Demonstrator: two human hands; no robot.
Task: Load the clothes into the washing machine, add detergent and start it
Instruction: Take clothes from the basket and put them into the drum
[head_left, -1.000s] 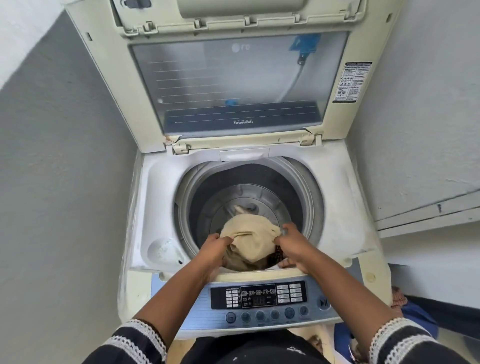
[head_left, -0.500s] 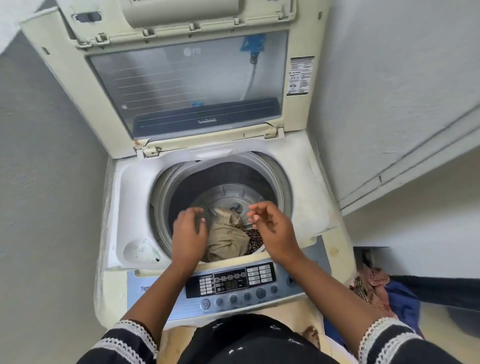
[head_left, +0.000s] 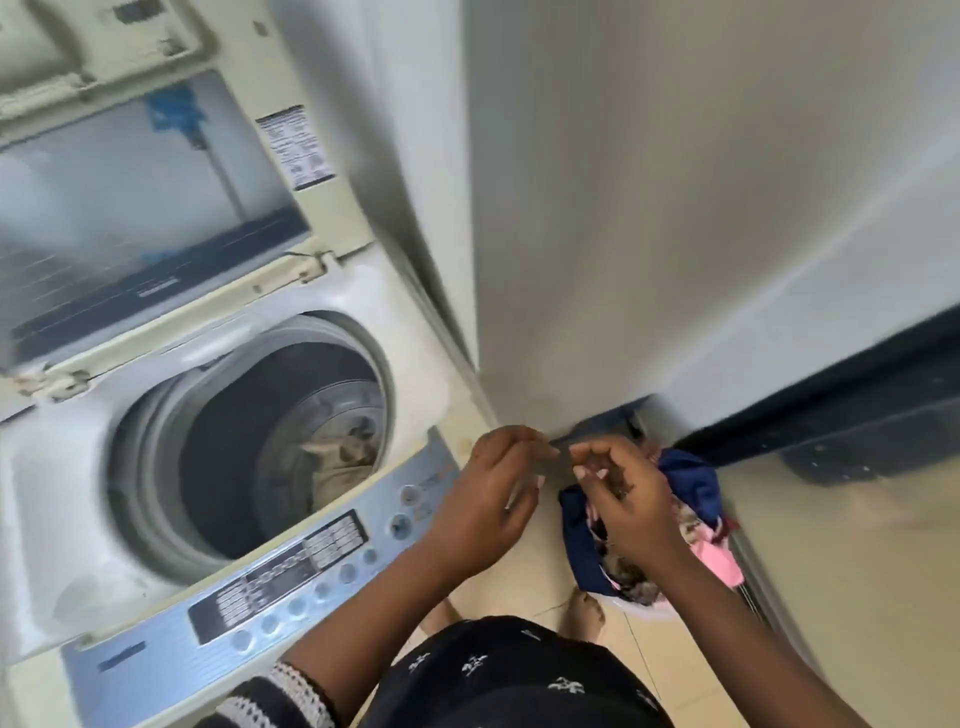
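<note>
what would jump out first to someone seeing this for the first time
The washing machine fills the left side, its lid up, a beige garment low in the drum. To its right, the left hand and right hand hover empty over a pile of clothes on the floor.

The washing machine (head_left: 426, 374) at the left was cream, its control panel (head_left: 291, 577) pale blue. At lower right lay navy and pink clothes (head_left: 696, 499). The sleeve (head_left: 291, 691) was black with white trim.
</note>
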